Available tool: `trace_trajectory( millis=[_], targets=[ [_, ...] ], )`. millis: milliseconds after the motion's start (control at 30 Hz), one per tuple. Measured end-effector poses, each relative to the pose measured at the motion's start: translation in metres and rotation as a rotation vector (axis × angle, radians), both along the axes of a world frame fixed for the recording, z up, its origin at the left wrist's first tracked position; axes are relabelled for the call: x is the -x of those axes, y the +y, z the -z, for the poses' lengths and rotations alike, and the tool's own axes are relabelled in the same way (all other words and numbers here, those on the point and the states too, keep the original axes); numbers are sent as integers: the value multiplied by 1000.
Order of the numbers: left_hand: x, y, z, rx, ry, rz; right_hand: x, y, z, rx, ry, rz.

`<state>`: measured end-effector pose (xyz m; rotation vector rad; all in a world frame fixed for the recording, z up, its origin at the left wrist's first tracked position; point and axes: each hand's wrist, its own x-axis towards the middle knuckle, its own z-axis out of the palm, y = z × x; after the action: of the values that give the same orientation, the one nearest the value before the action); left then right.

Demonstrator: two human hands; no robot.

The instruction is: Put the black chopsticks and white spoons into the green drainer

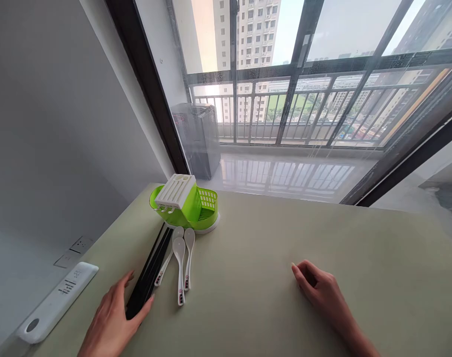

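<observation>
My left hand (pixel 116 315) is at the near end of a bundle of black chopsticks (pixel 151 270), its thumb and fingers apart on either side of them. Whether it touches them I cannot tell. My right hand (pixel 318 287) rests over the right part of the table, fingers curled in loosely with nothing visible in them. Beside the chopsticks lie three white spoons (pixel 179 250), bowls pointing away from me. Just beyond the spoons stands a green and white utensil holder (pixel 186 210) with a slotted white top and a basket side.
A white power strip or similar long device (pixel 60 302) lies along the left edge of the pale green table (pixel 255 258). A grey wall with a socket (pixel 80 244) borders the left side. Glass panels and a balcony with a railing (pixel 251 114) lie past the far edge.
</observation>
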<state>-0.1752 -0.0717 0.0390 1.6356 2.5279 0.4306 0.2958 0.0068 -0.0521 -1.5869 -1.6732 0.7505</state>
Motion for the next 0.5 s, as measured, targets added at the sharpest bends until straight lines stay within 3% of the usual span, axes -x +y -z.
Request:
trace_trajectory(
  millis=[300,500],
  targets=[
    [-2,16,-1,100,78,-24,-1,0,1,6,5,-4],
    [13,27,-10,351,93,-51,0,0,-1,-7,-7,-2]
  ],
)
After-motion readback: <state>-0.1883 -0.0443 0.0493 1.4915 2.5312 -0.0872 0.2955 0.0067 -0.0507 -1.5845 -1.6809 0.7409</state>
